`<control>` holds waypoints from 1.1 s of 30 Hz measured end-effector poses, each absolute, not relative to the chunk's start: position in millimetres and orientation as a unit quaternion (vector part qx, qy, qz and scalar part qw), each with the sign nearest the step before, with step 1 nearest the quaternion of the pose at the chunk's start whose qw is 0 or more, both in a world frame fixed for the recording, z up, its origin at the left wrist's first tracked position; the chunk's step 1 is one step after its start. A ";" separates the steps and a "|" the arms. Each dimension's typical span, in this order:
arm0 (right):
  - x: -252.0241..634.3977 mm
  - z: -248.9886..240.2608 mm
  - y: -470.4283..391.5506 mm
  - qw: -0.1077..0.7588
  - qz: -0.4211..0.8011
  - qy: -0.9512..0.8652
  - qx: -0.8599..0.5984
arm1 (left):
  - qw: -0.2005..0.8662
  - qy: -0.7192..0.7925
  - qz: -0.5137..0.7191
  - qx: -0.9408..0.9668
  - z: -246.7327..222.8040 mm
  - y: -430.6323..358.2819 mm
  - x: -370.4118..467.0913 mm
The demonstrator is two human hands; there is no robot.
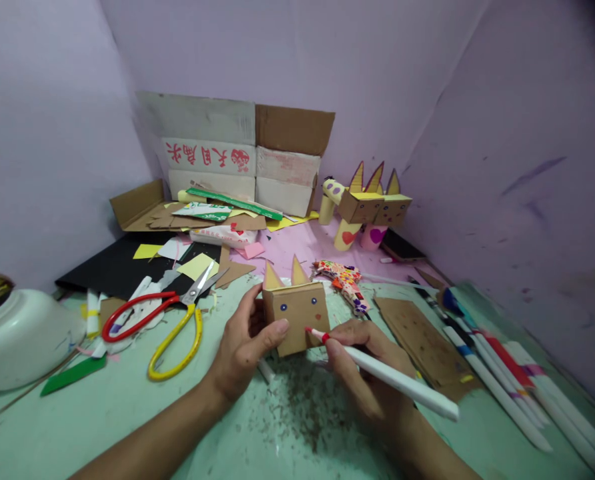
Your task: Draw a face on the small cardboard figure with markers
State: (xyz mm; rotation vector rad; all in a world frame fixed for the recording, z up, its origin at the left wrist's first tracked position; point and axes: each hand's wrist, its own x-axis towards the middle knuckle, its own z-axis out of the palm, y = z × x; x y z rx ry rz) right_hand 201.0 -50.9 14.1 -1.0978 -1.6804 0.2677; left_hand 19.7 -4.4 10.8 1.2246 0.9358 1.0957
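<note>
My left hand (245, 343) grips the left side of a small brown cardboard box (300, 308), its thumb on the front face. The box has two pointed yellowish ears on top, two dark blue dot eyes and a small reddish mark at the right of its face. Closed around a white marker (397, 380), my right hand (370, 360) holds its red tip against the lower part of that face. Dark crumbs lie on the green table (257, 440) below.
Red-and-yellow scissors (192, 293) lie left of my left hand. Finished-looking cardboard figures (362, 208) stand at the back right. A patterned glue gun (345, 280), cardboard strips (422, 340) and several markers (497, 373) lie to the right; a white rounded object (27, 337) is far left.
</note>
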 end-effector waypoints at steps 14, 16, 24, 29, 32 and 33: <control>201.7 13.9 -52.5 0.603 0.146 -0.641 -0.452 | 0.589 0.401 0.471 0.520 11.4 -4.0 20.2; 203.3 14.2 -51.7 0.624 0.147 -0.605 -0.473 | 0.595 0.399 0.471 0.515 11.5 -4.5 20.0; 202.3 14.1 -49.4 0.611 0.173 -0.597 -0.490 | 0.595 0.398 0.473 0.513 10.8 -3.8 20.2; 201.8 12.3 -49.4 0.597 0.166 -0.612 -0.492 | 0.594 0.402 0.475 0.510 11.3 -4.4 20.5; 201.1 12.1 -48.9 0.595 0.161 -0.608 -0.500 | 0.595 0.402 0.474 0.509 12.3 -4.9 20.5; 200.9 12.3 -48.8 0.594 0.159 -0.608 -0.502 | 0.595 0.403 0.473 0.510 12.5 -5.0 20.6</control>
